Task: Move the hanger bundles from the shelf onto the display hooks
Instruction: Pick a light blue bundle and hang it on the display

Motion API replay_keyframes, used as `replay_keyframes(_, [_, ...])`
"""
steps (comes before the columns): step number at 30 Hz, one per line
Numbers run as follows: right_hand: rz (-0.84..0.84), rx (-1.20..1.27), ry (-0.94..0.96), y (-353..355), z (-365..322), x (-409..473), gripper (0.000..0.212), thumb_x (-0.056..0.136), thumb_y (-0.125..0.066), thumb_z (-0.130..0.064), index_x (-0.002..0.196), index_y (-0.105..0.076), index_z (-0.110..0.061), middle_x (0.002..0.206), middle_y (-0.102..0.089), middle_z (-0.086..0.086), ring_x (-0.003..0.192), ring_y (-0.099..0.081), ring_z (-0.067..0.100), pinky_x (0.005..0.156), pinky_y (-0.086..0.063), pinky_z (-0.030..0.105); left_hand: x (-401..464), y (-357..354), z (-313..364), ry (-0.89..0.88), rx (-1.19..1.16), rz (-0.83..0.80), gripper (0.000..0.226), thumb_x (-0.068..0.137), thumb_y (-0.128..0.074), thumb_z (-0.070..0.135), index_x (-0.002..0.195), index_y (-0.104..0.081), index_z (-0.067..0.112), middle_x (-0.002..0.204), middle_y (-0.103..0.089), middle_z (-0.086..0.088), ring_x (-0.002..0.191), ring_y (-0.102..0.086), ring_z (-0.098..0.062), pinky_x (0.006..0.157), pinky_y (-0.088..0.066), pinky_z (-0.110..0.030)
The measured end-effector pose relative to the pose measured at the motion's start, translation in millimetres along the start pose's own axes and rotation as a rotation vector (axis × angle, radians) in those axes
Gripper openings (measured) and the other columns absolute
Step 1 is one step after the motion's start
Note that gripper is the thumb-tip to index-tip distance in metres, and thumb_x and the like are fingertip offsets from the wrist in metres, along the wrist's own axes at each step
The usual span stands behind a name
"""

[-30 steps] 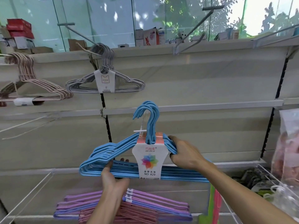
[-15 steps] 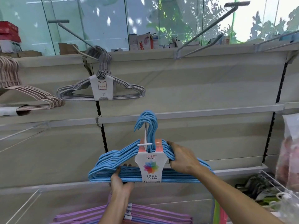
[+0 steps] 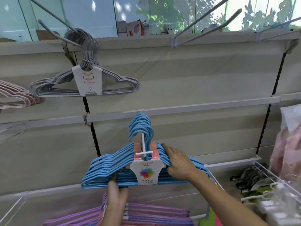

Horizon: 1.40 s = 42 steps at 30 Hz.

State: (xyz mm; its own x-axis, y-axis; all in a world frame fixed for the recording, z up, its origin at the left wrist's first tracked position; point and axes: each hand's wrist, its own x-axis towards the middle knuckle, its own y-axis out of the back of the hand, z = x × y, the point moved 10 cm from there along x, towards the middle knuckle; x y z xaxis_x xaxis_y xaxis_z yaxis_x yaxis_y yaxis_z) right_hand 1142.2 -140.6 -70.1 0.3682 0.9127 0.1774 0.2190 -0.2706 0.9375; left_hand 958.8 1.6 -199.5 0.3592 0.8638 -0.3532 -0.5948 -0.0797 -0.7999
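Low in the centre of the frame, the left hand (image 3: 116,192) is gripping the bottom bars of the blue hanger bundle (image 3: 143,163) and the right hand (image 3: 178,163) is clasping its shoulder. Risk: bundled necks snagging the rail (image 3: 179,108) overhead; free hooks (image 3: 203,18) are waiting upper right.

One bundle of sky-blue coated wire hangers (image 3: 114,167), one bundle of grey wire hangers (image 3: 53,85), one partly visible bundle of pale pink hangers (image 3: 17,97). Purple and pink hanger bundles (image 3: 146,214) below overlap, count unclear. Two bare hands: left hand (image 3: 116,193), right hand (image 3: 179,162). At least four long metal display prongs (image 3: 202,17).
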Motion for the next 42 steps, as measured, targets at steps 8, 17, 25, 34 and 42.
replay_keyframes(8, [-0.005, 0.022, -0.025, -3, -1, -2, 0.092, 0.078, -0.058, -0.015, 0.159, -0.013, -0.019, 0.158, -0.036, 0.005, 0.137, -0.041, 0.028, 0.114, -0.033, 0.037, -13, 2, 1, 0.069, -0.022, 0.000, 0.033, 0.100, -0.053, 0.014, 0.133, -0.057, 0.013, 0.112, -0.066, -0.007, 0.099, -0.063, -0.021, 0.081, -0.051, -0.037])
replay_keyframes(17, [0.117, -0.052, -0.076, -1, -2, -25, 0.080, 0.081, -0.064, -0.024, 0.153, -0.029, -0.013, 0.152, -0.041, 0.008, 0.136, -0.042, 0.031, 0.112, -0.033, 0.041, -41, 18, -21, 0.227, 0.226, -0.076, 0.042, 0.101, -0.054, 0.021, 0.141, -0.051, 0.010, 0.132, -0.057, -0.015, 0.107, -0.059, -0.026, 0.110, -0.039, -0.040])
replay_keyframes(25, [0.319, 0.028, -0.079, 31, -7, -85, 0.053, 0.085, -0.056, -0.021, 0.136, -0.054, -0.009, 0.134, -0.058, 0.012, 0.119, -0.055, 0.036, 0.101, -0.044, 0.048, -73, 30, -36, 0.347, 0.581, -0.217, 0.029, 0.100, -0.053, 0.014, 0.127, -0.056, 0.004, 0.124, -0.059, -0.016, 0.115, -0.057, -0.033, 0.098, -0.046, -0.042])
replay_keyframes(34, [0.567, 0.117, -0.066, 97, -17, -195, 0.035, 0.090, -0.055, -0.019, 0.123, -0.064, -0.012, 0.119, -0.068, 0.002, 0.111, -0.062, 0.019, 0.096, -0.046, 0.032, -142, -5, -59, 0.087, 0.903, -0.481, 0.017, 0.102, -0.050, 0.011, 0.103, -0.066, 0.007, 0.096, -0.067, -0.015, 0.084, -0.065, -0.028, 0.074, -0.054, -0.037])
replay_keyframes(42, [0.708, 0.080, -0.164, 145, 22, -325, 0.029, 0.089, -0.059, -0.008, 0.117, -0.066, -0.007, 0.109, -0.069, 0.004, 0.096, -0.064, 0.017, 0.086, -0.051, 0.030, -242, -69, -138, 0.010, 1.004, -0.820, 0.019, 0.102, -0.051, 0.014, 0.098, -0.069, 0.013, 0.080, -0.071, -0.004, 0.079, -0.067, -0.024, 0.075, -0.054, -0.034])
